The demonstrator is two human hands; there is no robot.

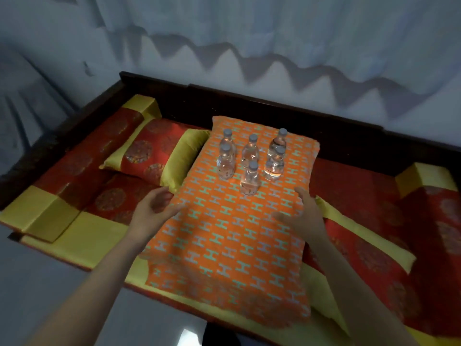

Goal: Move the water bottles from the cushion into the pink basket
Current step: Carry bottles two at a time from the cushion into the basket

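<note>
Several small clear water bottles with grey caps stand upright in a cluster on the far half of an orange cushion (224, 245) patterned with pale H shapes. The nearest bottle (249, 179) stands in front; others (225, 162) (274, 162) are behind it. My left hand (152, 211) hovers at the cushion's left edge, fingers apart and palm turned inward, holding nothing. Over the cushion's right side, my right hand (303, 216) is spread the same way and empty, just below the bottles. No pink basket is in view.
The cushion lies on a dark wooden bench (249, 101) covered with red and yellow seat pads (374, 258). A red and yellow pillow (154, 156) lies left of the cushion. A pale curtain (249, 33) hangs behind. Grey floor (50, 283) shows at the lower left.
</note>
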